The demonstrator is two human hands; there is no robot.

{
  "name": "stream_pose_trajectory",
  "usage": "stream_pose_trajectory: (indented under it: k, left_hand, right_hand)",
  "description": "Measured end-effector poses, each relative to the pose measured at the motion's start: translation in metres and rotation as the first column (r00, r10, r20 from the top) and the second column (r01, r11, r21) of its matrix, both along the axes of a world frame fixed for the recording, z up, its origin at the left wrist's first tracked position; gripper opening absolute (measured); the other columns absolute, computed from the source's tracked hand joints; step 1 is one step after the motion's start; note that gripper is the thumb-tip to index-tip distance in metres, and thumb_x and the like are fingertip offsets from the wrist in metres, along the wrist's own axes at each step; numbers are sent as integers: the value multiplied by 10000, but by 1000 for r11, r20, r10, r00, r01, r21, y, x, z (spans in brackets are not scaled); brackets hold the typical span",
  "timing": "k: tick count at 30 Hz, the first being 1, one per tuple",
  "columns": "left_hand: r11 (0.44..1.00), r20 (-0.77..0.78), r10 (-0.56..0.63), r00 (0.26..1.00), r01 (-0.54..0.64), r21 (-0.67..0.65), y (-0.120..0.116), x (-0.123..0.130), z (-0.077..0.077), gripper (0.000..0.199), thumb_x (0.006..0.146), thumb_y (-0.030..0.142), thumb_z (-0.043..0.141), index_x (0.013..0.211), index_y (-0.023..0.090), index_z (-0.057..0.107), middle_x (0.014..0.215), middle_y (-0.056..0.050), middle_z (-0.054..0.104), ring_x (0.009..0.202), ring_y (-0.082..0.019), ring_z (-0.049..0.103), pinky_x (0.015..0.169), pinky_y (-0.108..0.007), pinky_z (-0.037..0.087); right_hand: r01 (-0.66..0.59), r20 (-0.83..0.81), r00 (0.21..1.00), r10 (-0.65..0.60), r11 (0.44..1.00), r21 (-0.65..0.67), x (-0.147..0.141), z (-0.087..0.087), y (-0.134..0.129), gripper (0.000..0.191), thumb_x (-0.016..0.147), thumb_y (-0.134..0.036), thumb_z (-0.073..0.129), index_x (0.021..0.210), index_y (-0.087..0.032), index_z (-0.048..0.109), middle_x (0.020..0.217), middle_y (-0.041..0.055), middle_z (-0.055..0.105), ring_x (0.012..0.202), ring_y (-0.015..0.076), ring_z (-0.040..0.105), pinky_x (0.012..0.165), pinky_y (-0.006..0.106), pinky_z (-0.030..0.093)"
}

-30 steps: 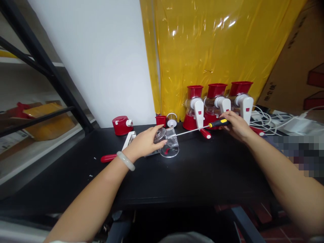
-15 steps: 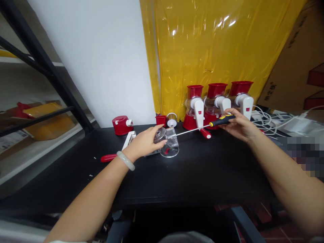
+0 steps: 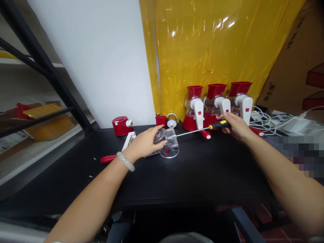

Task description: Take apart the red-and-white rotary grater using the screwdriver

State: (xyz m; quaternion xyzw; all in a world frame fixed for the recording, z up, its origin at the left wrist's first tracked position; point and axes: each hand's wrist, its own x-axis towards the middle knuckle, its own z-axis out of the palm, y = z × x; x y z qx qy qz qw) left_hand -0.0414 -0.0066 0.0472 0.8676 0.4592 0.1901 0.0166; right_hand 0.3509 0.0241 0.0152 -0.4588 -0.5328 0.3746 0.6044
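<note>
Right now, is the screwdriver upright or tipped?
Tipped: the screwdriver runs sideways from the right hand to the clear part the left hand holds.

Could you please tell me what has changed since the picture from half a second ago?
The right hand has shifted slightly left, and the handle of the screwdriver has dipped a little, its fingers resting differently on it. Nothing was newly grasped or let go. The left hand still holds the clear plastic part, and the three crank machines stayed put.
</note>
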Motion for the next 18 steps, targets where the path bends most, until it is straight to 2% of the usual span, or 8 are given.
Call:
stream_pose_trajectory:
  k: [3, 5, 7, 13, 18]
  left_hand:
    - [1000, 0, 2, 1000, -2, 3, -1, 0, 0, 721, 913, 598, 521, 1507, 209, 397, 1425, -131, 578, 1213, -320, 615, 1008, -470, 503]
    - [1000, -4, 3, 1000, -3, 4, -1, 0, 0, 718, 917, 600, 515, 1506, 208, 396, 1423, -134, 579, 1209, -321, 616, 1004, -471, 504]
    - [1000, -8, -2, 1000, 2, 5, -1, 0, 0, 717, 917, 604, 512, 1506, 212, 394, 1422, -133, 579, 1205, -322, 618, 999, -473, 506]
    - [1000, 0, -4, 1000, 4, 8, 0, 0, -1, 713, 918, 610, 508, 1499, 212, 403, 1428, -129, 577, 1217, -319, 611, 1021, -465, 493]
    - [1000, 6, -7, 1000, 7, 0, -1, 0, 0, 715, 916, 600, 519, 1504, 211, 398, 1438, -122, 572, 1226, -315, 607, 1032, -461, 488]
  right_hand:
    - [21, -82, 996, -20, 1000, 13, -3, 0, 0, 314, 701, -454, 803, 839, -251, 608, 589, -46, 533, 469, 103, 503, 442, 229, 430]
    - [-21, -193, 981, 26, 999, 31, -6, 3, -3, 319, 652, -363, 822, 861, -263, 604, 721, -38, 579, 594, 116, 570, 515, 239, 497]
    - [-83, -271, 958, 92, 995, 47, -8, 6, -7, 319, 624, -276, 803, 884, -273, 619, 776, -34, 572, 669, 125, 576, 570, 256, 529]
    - [-213, -334, 917, 220, 975, 58, -3, 14, -20, 386, 561, -112, 696, 900, -295, 666, 792, -17, 570, 758, 139, 543, 695, 280, 539]
    - [-249, -338, 902, 268, 963, 101, -2, 14, -20, 427, 460, -70, 633, 837, -269, 665, 817, -8, 601, 745, 134, 535, 694, 279, 506]
